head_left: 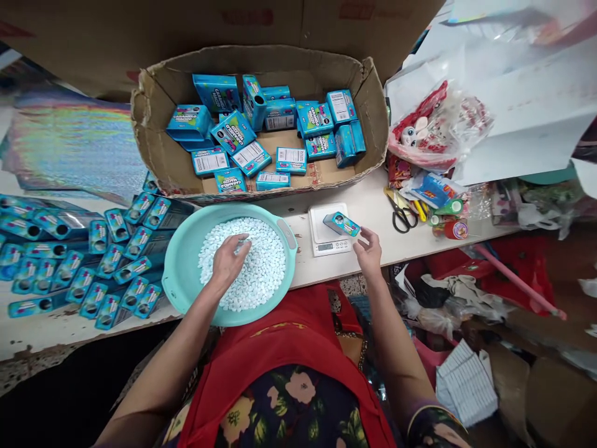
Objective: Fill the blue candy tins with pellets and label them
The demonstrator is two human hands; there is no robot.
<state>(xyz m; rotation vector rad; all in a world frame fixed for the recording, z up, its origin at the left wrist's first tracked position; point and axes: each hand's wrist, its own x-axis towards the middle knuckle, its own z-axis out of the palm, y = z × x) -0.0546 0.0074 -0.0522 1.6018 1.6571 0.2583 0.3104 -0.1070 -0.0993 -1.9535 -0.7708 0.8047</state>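
Note:
My left hand is over a mint-green basin filled with small white candies. Its thumb and fingertips come together at a few of the candies. On a small white digital scale lies a blue candy box, tilted slightly, with a round hole in its upper face. Beside the near right end of that box is my right hand, its thumb and fingers apart. The fingertips are very close to the box; whether they touch it I cannot tell. The scale's display is too small to read.
Behind the basin stands a cardboard carton holding several blue boxes. Many more blue boxes with round holes are crowded at the left. Black-handled scissors, a toy in a plastic bag and packets lie at the right.

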